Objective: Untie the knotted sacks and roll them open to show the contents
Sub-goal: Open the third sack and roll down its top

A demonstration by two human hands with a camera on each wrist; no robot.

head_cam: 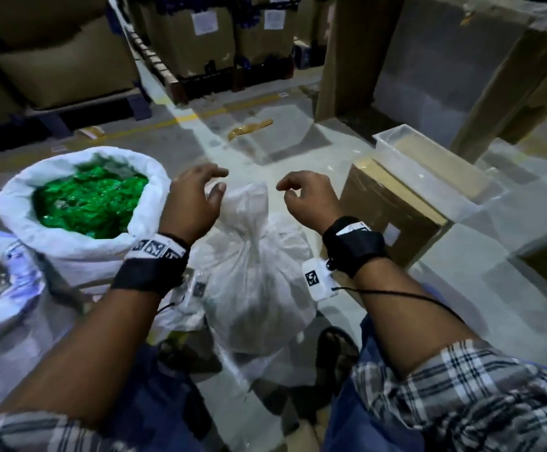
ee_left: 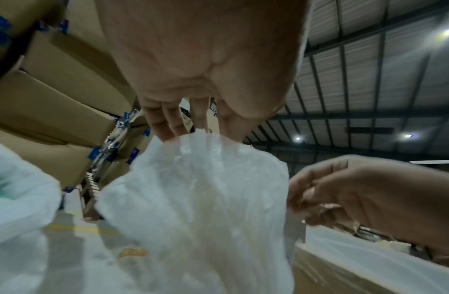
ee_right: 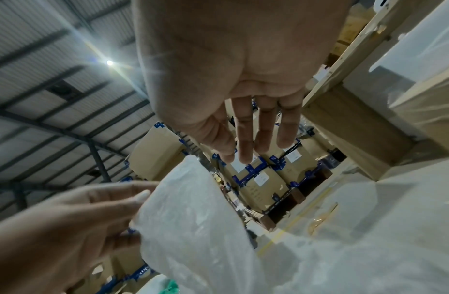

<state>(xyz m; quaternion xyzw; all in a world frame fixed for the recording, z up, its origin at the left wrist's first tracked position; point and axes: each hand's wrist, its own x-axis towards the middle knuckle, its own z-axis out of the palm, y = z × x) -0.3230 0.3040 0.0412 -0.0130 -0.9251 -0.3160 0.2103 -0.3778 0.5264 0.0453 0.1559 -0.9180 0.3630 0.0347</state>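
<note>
A white woven sack (head_cam: 256, 282) stands on the floor between my feet, its neck gathered into a loose upright tuft (head_cam: 249, 203). My left hand (head_cam: 200, 190) hovers at the left of the tuft with spread fingers, the thumb at the fabric. In the left wrist view its fingers (ee_left: 183, 119) are straight, tips at the sack's top edge (ee_left: 206, 199). My right hand (head_cam: 298, 190) hangs just right of the tuft, loosely curled and holding nothing. The right wrist view shows its fingers (ee_right: 253, 135) extended above the sack (ee_right: 193, 218), and my left hand (ee_right: 92, 208) touching the fabric's edge.
A rolled-open sack (head_cam: 80, 243) of green pieces stands at left, with another open sack (head_cam: 1, 305) beyond it. A film-wrapped carton (head_cam: 392, 210) and a clear bin (head_cam: 428, 164) sit close on the right. Stacked cartons on pallets (head_cam: 207, 37) line the back. A tape scrap (head_cam: 249, 127) lies on the floor.
</note>
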